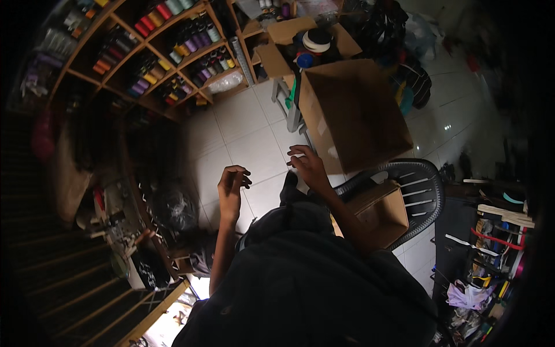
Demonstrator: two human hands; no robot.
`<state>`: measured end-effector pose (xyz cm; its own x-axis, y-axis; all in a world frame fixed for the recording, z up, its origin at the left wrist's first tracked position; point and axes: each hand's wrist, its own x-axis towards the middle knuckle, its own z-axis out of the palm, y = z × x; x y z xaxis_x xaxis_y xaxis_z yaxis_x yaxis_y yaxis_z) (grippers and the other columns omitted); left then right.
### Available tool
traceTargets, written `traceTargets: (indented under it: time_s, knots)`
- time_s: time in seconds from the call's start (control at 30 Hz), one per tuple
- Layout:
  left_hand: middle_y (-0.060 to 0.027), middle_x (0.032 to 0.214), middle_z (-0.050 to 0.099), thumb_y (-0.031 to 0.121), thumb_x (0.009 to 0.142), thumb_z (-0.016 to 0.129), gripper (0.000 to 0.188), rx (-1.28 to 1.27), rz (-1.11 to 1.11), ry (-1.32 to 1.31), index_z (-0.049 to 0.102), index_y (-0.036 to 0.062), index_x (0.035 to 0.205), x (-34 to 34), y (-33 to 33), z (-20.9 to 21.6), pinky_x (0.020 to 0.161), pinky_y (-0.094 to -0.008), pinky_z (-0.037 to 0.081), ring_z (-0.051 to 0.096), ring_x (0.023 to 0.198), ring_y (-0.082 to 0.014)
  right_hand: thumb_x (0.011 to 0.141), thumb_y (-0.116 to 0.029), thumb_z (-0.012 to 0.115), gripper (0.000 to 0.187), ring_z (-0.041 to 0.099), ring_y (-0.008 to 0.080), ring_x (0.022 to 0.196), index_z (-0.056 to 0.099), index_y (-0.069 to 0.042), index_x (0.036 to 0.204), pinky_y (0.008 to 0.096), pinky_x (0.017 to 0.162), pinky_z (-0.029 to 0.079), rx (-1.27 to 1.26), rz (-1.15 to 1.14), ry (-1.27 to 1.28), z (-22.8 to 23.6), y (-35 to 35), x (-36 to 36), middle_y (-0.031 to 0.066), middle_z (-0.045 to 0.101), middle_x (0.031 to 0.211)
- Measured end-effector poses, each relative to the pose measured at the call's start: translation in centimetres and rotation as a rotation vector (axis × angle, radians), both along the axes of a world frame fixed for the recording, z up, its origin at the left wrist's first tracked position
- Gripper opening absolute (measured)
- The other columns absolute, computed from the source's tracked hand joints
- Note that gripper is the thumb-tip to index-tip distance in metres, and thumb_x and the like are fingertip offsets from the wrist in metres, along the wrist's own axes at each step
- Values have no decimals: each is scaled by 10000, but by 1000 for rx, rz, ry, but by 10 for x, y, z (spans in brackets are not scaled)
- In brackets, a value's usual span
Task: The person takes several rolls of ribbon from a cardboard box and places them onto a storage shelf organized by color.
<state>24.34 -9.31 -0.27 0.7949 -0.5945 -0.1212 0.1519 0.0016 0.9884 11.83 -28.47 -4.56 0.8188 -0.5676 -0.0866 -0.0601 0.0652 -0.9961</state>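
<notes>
Both my hands hang in the air above the tiled floor (254, 139), apart from each other. My left hand (232, 182) has its fingers bent loosely forward, with nothing visible in them. Farther forward and to the right is my right hand (307, 166), its fingers curled but apart, also holding nothing that I can see. The large brown cardboard box (318, 113), open at the top, is the nearest thing to my right hand. By my right forearm a smaller open cardboard box (392, 217) rests on a black plastic chair (428, 185).
A wooden shelf (147, 43) at the far left holds several thread cones (196, 40). Behind the large box stands another open carton (283, 32) with rolls in it. Cluttered tools and strips lie on a dark bench (454, 243) at right. A machine (118, 231) stands at left.
</notes>
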Motion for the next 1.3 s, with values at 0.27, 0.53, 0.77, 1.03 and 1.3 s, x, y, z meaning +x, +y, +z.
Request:
traceTargets:
  time_s: [0.27,0.53,0.77,1.03,1.3]
  knots:
    - [-77,875,623,96,947,521,147,71,-218,-49,579,6,1047,123,-158,-35,637,-258,469,583,722,-129,896,-82,582,238,674,180,860,567,8,1116,295,728,518,-65,-199,54,-3,-117,86,113,658,1035]
    - [-118,965,642,183,908,602,299,191,-493,-303,559,-26,1116,234,-384,-113,727,-292,498,619,849,-186,904,-128,562,277,635,203,946,578,25,1135,306,824,488,-50,-529,170,-50,-236,163,129,652,1063]
    - [-248,1130,563,267,745,782,646,327,-701,-580,482,-58,1215,274,-489,-217,854,-390,479,591,1007,-344,879,-128,510,363,574,257,1103,549,25,1207,347,920,440,201,-899,267,-94,-321,252,182,621,1144]
    - [-220,1055,586,304,705,810,652,430,-881,-440,536,-45,1182,294,-506,-220,817,-401,489,608,941,-328,730,-168,551,571,411,416,1280,505,3,1273,432,1022,375,185,-731,894,-162,-387,276,261,481,1331]
    - [-157,1100,615,250,740,793,613,354,-960,-32,536,5,1239,334,-500,-239,821,-331,483,606,940,-213,746,-311,594,551,345,485,1275,565,-23,1216,458,1047,334,133,-393,1002,-140,-383,286,265,446,1328]
